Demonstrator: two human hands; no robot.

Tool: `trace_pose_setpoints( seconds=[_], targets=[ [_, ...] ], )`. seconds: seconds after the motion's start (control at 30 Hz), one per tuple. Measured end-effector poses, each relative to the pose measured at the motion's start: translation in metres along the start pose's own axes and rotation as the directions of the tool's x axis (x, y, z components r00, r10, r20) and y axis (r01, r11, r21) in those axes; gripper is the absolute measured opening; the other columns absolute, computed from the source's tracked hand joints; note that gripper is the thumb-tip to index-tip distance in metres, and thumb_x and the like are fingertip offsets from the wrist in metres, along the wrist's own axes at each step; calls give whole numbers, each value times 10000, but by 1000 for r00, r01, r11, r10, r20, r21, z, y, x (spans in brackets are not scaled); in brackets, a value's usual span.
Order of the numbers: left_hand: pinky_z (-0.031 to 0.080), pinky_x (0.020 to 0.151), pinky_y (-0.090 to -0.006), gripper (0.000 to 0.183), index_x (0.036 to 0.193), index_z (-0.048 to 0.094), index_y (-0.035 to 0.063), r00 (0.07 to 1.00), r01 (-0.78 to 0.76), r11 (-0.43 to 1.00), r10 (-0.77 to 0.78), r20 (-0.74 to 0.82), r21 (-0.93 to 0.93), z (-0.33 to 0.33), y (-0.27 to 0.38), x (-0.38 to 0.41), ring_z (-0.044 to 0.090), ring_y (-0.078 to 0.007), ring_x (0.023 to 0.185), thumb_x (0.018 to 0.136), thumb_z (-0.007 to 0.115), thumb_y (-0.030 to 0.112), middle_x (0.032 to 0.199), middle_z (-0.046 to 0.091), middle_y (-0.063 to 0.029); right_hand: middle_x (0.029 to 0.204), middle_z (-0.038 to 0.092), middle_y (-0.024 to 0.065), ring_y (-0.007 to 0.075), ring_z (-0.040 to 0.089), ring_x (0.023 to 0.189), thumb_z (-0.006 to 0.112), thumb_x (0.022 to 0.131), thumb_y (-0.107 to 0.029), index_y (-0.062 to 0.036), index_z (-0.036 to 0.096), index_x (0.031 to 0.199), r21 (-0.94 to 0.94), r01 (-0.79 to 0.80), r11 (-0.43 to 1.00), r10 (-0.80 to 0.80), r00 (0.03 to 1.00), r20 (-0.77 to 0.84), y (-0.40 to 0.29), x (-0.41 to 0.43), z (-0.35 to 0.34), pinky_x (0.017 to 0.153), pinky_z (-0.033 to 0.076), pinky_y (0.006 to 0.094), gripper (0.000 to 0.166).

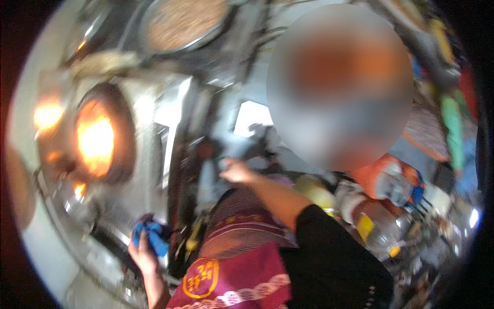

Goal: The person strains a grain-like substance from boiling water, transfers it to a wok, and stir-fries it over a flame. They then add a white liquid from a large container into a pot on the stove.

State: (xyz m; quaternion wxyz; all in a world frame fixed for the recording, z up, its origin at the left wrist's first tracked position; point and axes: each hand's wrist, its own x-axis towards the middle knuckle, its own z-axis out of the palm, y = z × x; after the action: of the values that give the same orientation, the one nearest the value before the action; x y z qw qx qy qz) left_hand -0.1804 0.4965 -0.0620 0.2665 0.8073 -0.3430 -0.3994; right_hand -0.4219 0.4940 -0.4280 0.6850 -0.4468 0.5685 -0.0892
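My left hand (144,253) is closed on a bundled blue cloth (153,236) at the lower left, beside the metal stove counter (127,204). Up and left of it, a bright orange flame (95,141) glows inside a dark round rim (125,139) that looks like a burner or a wok. My right hand (238,172) reaches forward in the middle, near the dark front of the counter. Blur hides its fingertips, and whether it holds anything cannot be told. A maroon apron (235,276) with a yellow emblem covers my front.
A large round pan (187,23) of brown food stands at the top. Bottles and containers, among them a large clear one with a yellow label (374,222), crowd the right side near an orange-red container (372,175). A blurred disc masks the upper right.
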Motion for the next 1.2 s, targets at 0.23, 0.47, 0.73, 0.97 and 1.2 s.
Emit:
trace_pose_setpoints(
  seconds=[0.23, 0.47, 0.73, 0.97, 1.2],
  targets=[
    [465, 861, -288, 274, 1128, 585, -32, 996, -28, 996, 22, -82, -84, -52, -33, 10, 599, -155, 913, 905, 596, 128, 1024, 637, -83, 1098, 551, 75, 155, 586, 685, 739, 792, -126, -85, 342, 1436, 884, -112, 454, 256, 967, -9, -23, 62, 73, 559, 529, 311, 758],
    [476, 823, -284, 262, 1119, 590, -9, 986, 8, 996, -23, -168, -88, -91, -62, -5, 598, -149, 884, 907, 604, 145, 989, 634, -69, 1061, 578, 78, 213, 603, 726, 672, 851, -166, -82, 399, 1391, 971, 20, 236, 155, 986, -59, -82, 86, 111, 683, 570, 342, 610],
    [510, 804, -310, 301, 1156, 568, -37, 975, 9, 989, -42, -218, -150, -125, -88, -6, 625, -201, 912, 907, 582, 130, 1025, 641, -119, 860, 633, 137, 237, 638, 681, 587, 869, -141, 4, 581, 1000, 811, 89, 578, 180, 956, -233, -50, 173, 157, 595, 554, 376, 195],
    [512, 784, -315, 292, 1161, 562, -56, 966, -11, 988, -29, -256, -155, -133, -94, -11, 629, -198, 859, 912, 567, 96, 979, 653, -120, 869, 662, 96, 219, 646, 713, 470, 921, -190, -57, 601, 981, 950, -40, 311, 200, 979, -25, -86, 133, 141, 674, 551, 376, 196],
    [510, 805, -300, 252, 1115, 578, -48, 984, -11, 966, -35, -172, -258, -104, -78, -13, 636, -185, 882, 914, 580, 104, 993, 657, -110, 943, 631, 104, 238, 642, 753, 472, 939, -212, -31, 620, 1096, 956, -113, 272, 300, 954, 27, -90, 129, 125, 626, 555, 379, 282]
  ],
)
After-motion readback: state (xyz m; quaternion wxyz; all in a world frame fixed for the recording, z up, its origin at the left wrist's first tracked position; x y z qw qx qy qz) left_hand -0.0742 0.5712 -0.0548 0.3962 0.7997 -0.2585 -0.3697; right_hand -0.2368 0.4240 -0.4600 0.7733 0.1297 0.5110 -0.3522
